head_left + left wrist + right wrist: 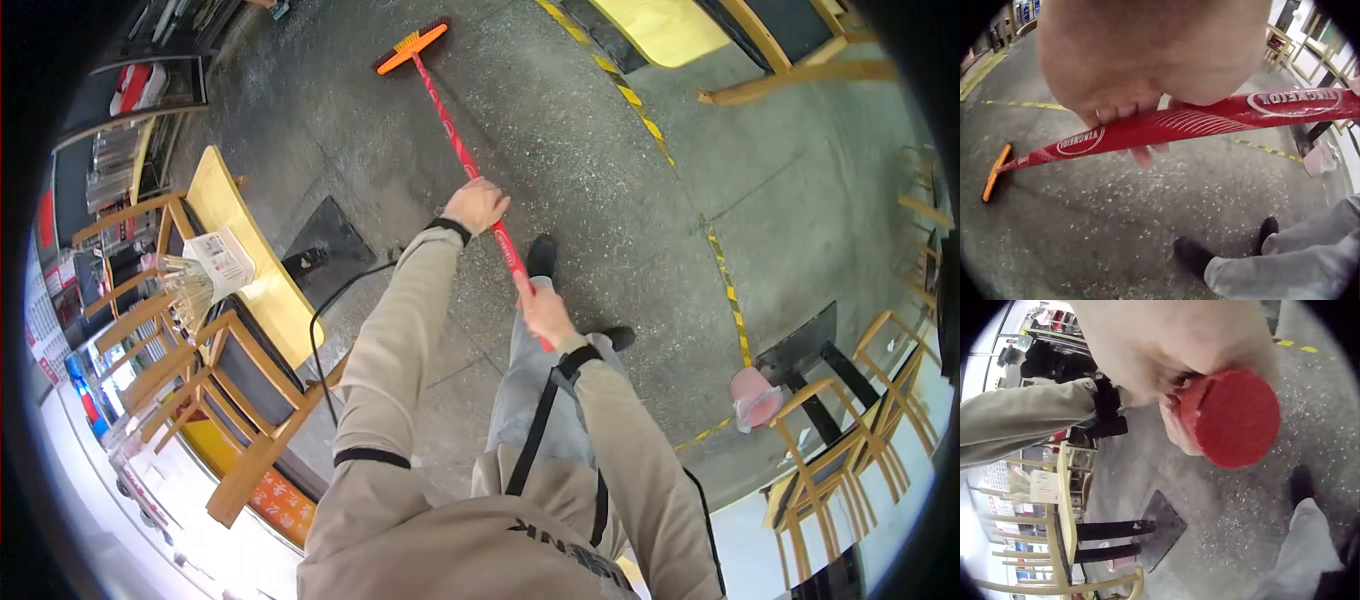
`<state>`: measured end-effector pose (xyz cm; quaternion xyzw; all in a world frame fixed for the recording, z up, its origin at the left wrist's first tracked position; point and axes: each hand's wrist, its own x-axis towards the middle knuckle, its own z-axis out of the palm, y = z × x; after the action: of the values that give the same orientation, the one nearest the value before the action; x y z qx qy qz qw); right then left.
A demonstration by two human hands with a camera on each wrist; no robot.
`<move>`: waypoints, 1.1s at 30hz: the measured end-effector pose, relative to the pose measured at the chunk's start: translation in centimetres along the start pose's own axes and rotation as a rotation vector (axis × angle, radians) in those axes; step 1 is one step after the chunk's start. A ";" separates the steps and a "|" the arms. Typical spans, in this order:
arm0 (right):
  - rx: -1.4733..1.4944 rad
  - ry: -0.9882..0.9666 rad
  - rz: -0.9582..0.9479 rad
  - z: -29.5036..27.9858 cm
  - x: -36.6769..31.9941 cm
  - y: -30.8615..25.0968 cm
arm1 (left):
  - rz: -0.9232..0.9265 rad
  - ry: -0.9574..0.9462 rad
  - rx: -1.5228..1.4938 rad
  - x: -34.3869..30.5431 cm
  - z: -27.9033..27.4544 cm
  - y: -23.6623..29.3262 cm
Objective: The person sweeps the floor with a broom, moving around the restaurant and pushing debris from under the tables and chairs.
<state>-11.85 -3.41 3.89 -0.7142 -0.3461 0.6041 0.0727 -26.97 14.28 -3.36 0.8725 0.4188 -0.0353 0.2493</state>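
A push broom with a long red handle (450, 130) stretches away from my body across the head view. Its orange head (412, 48) is on the grey floor at the far end, with yellow and dark bristles. My left hand (478, 205) grips the handle partway along; in the left wrist view its fingers wrap beneath the red shaft (1179, 125). Nearer my body, my right hand (547, 315) holds the upper part of the handle. The round red handle end (1235, 419) sticks out of the right hand's grip in the right wrist view.
At left, wooden chairs (235, 385) stand by a yellow table (240, 255) on a dark base plate (330, 245). A pink bucket (755, 400) sits at right near more chairs (840, 440). Yellow-black tape (728, 290) crosses the speckled floor. Another yellow tabletop (660, 30) is at the top.
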 end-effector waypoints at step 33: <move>-0.282 0.389 0.588 -33.6 -65.6 64.1 | 0.698 -0.514 -0.656 -19.4 34.5 92.9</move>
<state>42.91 -79.13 32.45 -0.8873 -0.1859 0.3988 -0.1385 35.08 -64.31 9.42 0.7994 0.0188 -0.0300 0.5998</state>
